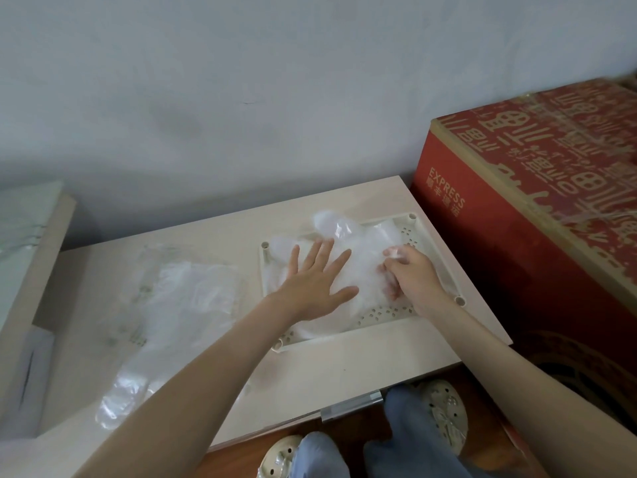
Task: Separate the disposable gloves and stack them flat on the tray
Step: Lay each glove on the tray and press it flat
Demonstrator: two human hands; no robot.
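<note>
A cream perforated tray (386,313) lies on the right part of the low table. Thin clear disposable gloves (358,243) are spread over it, their fingers pointing to the wall. My left hand (315,282) lies flat with spread fingers on the gloves over the tray's left half. My right hand (412,274) is over the tray's right half, fingers curled down into the plastic, pinching a bit of glove film. A heap of more clear gloves (179,298) lies on their printed bag on the table's left part.
A large red cardboard box (537,215) stands close against the table's right side. The grey wall runs right behind the table (344,370). A pale board (31,257) leans at the far left. My feet in cream clogs (444,412) are below the front edge.
</note>
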